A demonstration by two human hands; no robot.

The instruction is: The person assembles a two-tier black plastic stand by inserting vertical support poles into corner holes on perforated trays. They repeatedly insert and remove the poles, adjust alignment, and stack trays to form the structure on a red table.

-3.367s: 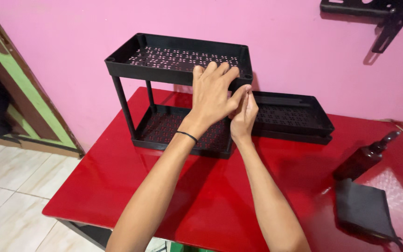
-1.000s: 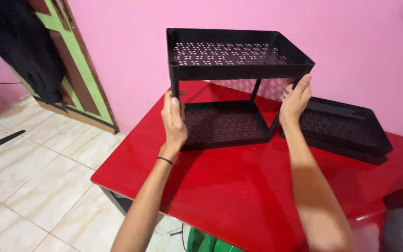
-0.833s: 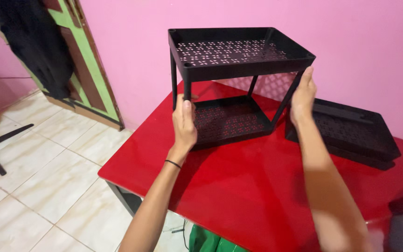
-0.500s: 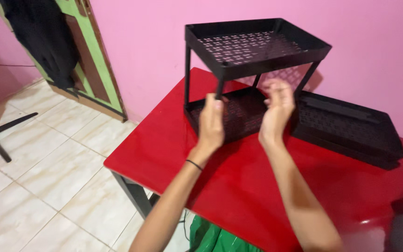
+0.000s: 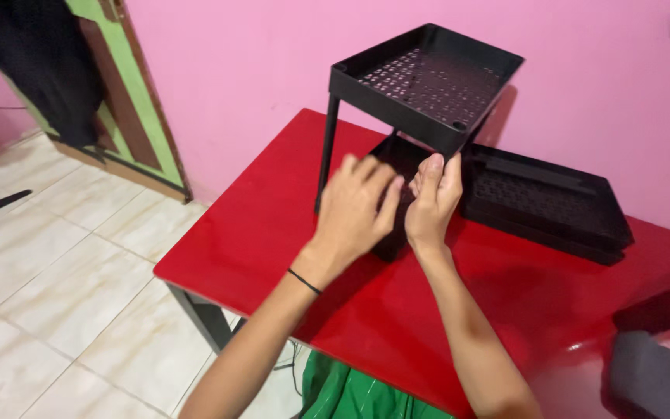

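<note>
Black two-tier rack (image 5: 420, 85) stands on the red table (image 5: 273, 233), close to the pink wall (image 5: 273, 54), one corner turned toward the camera. Upper tray perforated, raised on thin posts above a lower tray (mostly hidden behind the hands). Left hand (image 5: 354, 213) spread against the near corner of the lower tier, fingers loosely curled, thin black band (image 5: 304, 281) at the wrist. Right hand (image 5: 432, 202) just beside it, fingertips up at the near corner of the upper tray where a post meets it; cannot tell whether it grips the post or only touches. Both hands close together, nearly touching. Separate black tray (image 5: 544, 202) lies flat on the table right of the rack, just beside it. Dark objects at the table's far right edge, blurred. Green cloth (image 5: 350, 392) under the table. Tiled floor (image 5: 63, 271) to the left, green door frame (image 5: 137, 116) with dark clothing (image 5: 40, 62) hanging by it
</note>
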